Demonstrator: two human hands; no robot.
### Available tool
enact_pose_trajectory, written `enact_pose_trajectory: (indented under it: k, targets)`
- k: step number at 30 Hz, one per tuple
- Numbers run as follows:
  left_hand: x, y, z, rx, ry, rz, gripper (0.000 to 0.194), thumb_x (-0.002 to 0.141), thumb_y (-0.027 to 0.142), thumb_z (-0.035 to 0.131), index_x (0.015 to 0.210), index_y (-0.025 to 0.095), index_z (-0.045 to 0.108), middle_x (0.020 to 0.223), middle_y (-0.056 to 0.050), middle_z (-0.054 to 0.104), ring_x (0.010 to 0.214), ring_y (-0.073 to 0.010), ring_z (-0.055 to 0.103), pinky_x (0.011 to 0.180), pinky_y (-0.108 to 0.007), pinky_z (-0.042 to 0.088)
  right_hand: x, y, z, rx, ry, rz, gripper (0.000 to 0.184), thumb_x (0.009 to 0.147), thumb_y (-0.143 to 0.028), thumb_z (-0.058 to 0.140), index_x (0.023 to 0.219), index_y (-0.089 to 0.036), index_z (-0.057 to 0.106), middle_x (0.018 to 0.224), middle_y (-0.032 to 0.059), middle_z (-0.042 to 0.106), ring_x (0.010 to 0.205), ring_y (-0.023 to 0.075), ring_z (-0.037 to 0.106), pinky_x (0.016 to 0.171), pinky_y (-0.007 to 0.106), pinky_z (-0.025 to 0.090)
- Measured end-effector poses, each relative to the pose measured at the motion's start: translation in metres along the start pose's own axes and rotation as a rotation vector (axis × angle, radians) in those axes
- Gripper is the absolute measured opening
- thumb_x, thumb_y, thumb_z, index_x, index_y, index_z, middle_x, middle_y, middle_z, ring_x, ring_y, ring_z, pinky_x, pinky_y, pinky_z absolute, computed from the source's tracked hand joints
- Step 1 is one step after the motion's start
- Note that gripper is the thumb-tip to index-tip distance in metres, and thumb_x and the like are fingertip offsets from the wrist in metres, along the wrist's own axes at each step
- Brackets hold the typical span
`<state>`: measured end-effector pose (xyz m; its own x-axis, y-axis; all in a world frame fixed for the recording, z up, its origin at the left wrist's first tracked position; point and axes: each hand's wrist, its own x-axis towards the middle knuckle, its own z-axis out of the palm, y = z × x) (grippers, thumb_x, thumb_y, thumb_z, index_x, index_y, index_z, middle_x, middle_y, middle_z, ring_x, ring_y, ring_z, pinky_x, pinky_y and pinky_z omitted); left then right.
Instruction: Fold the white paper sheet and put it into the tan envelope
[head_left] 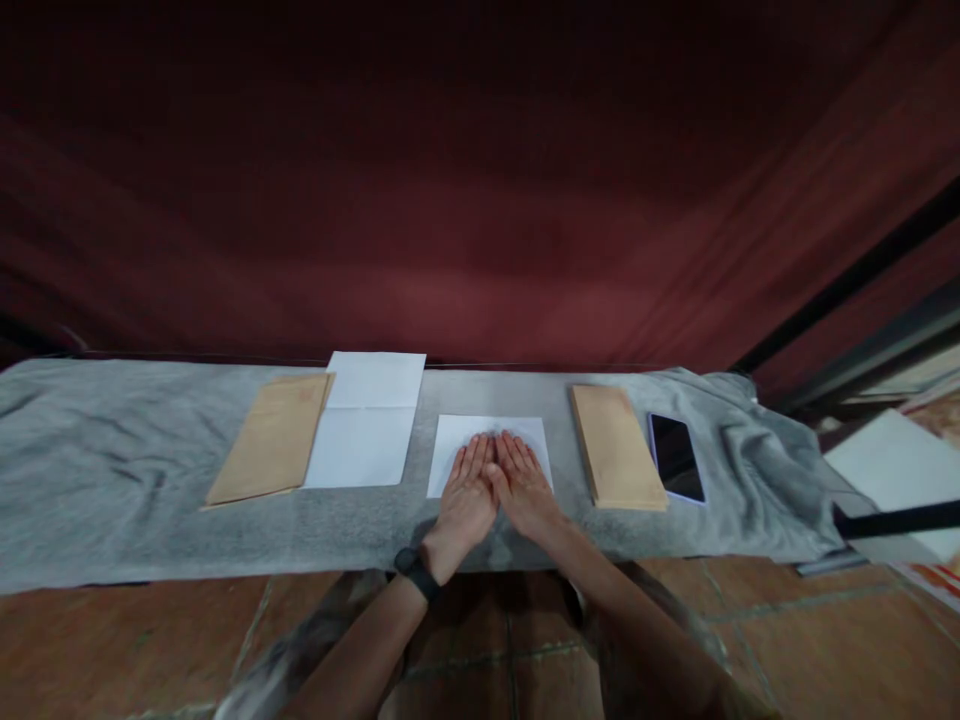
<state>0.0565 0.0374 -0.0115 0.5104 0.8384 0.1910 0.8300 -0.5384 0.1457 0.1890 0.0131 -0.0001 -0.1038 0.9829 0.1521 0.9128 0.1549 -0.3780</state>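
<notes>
A small white sheet of paper (448,437), perhaps folded, lies on the grey cloth in front of me. My left hand (469,495) rests flat on it, palm down, fingers stretched away from me. Beside it my right hand (523,488) presses flat on the same paper, its thumb touching the left hand. Neither hand grips anything. The lower middle of the paper is hidden under both hands. To the left lies a larger white sheet (367,430) with a crease across it. To the right is a stack of brown paper envelopes or bags (617,448).
Another brown paper piece (274,435) overlaps the large sheet's left edge. A phone (677,457) lies right of the brown stack. Grey cloth (150,480) covers the long narrow surface, with a dark red wall or curtain (480,230) behind and a tiled floor (135,640) below.
</notes>
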Motion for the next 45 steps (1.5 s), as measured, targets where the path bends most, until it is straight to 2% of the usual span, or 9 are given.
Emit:
enact_pose_trajectory:
  k: [6, 13, 18, 22, 27, 30, 33, 39, 45]
  targets:
    - [0.0, -0.006, 0.01, 0.055, -0.026, -0.061, 0.059, 0.099, 0.018, 0.027, 0.156, 0.004, 0.033, 0.166, -0.017, 0.03, 0.155, -0.025, 0.024, 0.127, -0.046, 0.024, -0.002, 0.007, 0.011, -0.099, -0.017, 0.024, 0.065, 0.109, -0.045, 0.017, 0.157, -0.006, 0.037, 0.164, 0.0144, 0.032, 0.154, 0.0251, 0.026, 0.126, 0.045, 0.023]
    - [-0.004, -0.016, 0.009, 0.07, 0.038, -0.208, 0.062, 0.101, 0.03, 0.032, 0.156, 0.001, 0.031, 0.164, -0.022, 0.029, 0.155, -0.0286, 0.022, 0.126, -0.049, 0.024, -0.007, 0.029, 0.019, -0.231, 0.148, 0.087, 0.066, 0.108, -0.048, 0.026, 0.157, -0.004, 0.036, 0.162, 0.0211, 0.034, 0.152, 0.03, 0.031, 0.124, 0.05, 0.027]
    - [-0.009, -0.019, 0.008, 0.098, 0.094, -0.299, 0.062, 0.1, 0.031, 0.034, 0.152, -0.003, 0.038, 0.159, -0.026, 0.037, 0.152, -0.0329, 0.031, 0.122, -0.051, 0.032, -0.009, 0.038, 0.021, -0.304, 0.268, 0.113, 0.065, 0.108, -0.048, 0.031, 0.153, -0.002, 0.042, 0.158, 0.0242, 0.041, 0.146, 0.0327, 0.042, 0.12, 0.051, 0.032]
    - [-0.009, -0.018, -0.001, 0.139, 0.091, -0.342, 0.061, 0.101, 0.032, 0.033, 0.147, -0.006, 0.044, 0.154, -0.03, 0.043, 0.147, -0.0364, 0.041, 0.119, -0.053, 0.036, -0.006, 0.041, 0.016, -0.32, 0.279, 0.124, 0.065, 0.108, -0.046, 0.033, 0.149, 0.003, 0.045, 0.154, 0.0285, 0.043, 0.145, 0.0349, 0.043, 0.119, 0.052, 0.033]
    - [0.01, -0.014, -0.014, 0.139, 0.081, -0.258, 0.058, 0.101, 0.027, 0.031, 0.147, -0.006, 0.045, 0.155, -0.028, 0.044, 0.148, -0.0342, 0.04, 0.123, -0.052, 0.03, 0.013, 0.034, 0.005, -0.242, 0.214, 0.154, 0.057, 0.109, -0.038, 0.032, 0.147, 0.0, 0.049, 0.154, 0.0259, 0.046, 0.146, 0.0339, 0.043, 0.119, 0.055, 0.033]
    - [0.028, -0.012, -0.014, 0.084, 0.065, -0.135, 0.055, 0.102, 0.025, 0.031, 0.15, 0.001, 0.044, 0.16, -0.02, 0.041, 0.151, -0.0285, 0.034, 0.125, -0.048, 0.028, 0.028, 0.024, 0.005, -0.155, 0.15, 0.126, 0.055, 0.109, -0.035, 0.027, 0.15, -0.006, 0.047, 0.158, 0.0186, 0.043, 0.149, 0.0291, 0.039, 0.12, 0.05, 0.033]
    - [0.043, -0.011, -0.01, 0.043, 0.005, -0.096, 0.055, 0.101, 0.023, 0.031, 0.152, 0.006, 0.042, 0.161, -0.016, 0.041, 0.153, -0.0262, 0.031, 0.126, -0.047, 0.027, 0.038, 0.013, 0.009, -0.085, 0.086, 0.093, 0.052, 0.109, -0.031, 0.024, 0.152, -0.011, 0.047, 0.158, 0.014, 0.044, 0.15, 0.0242, 0.037, 0.121, 0.047, 0.033]
    - [0.051, -0.012, 0.0, 0.018, -0.07, -0.103, 0.057, 0.099, 0.017, 0.031, 0.156, 0.014, 0.039, 0.163, -0.012, 0.039, 0.155, -0.0255, 0.026, 0.127, -0.05, 0.023, 0.046, 0.008, 0.017, -0.096, 0.071, 0.117, 0.051, 0.11, -0.031, 0.025, 0.151, -0.012, 0.049, 0.158, 0.0136, 0.045, 0.15, 0.023, 0.037, 0.124, 0.045, 0.029]
    - [0.046, -0.017, 0.004, 0.033, -0.043, -0.205, 0.056, 0.102, 0.024, 0.03, 0.155, 0.006, 0.038, 0.165, -0.017, 0.033, 0.154, -0.0264, 0.027, 0.127, -0.048, 0.021, 0.043, 0.017, 0.027, -0.191, 0.153, 0.096, 0.055, 0.109, -0.035, 0.025, 0.151, -0.009, 0.048, 0.157, 0.0176, 0.045, 0.147, 0.0273, 0.041, 0.122, 0.05, 0.03]
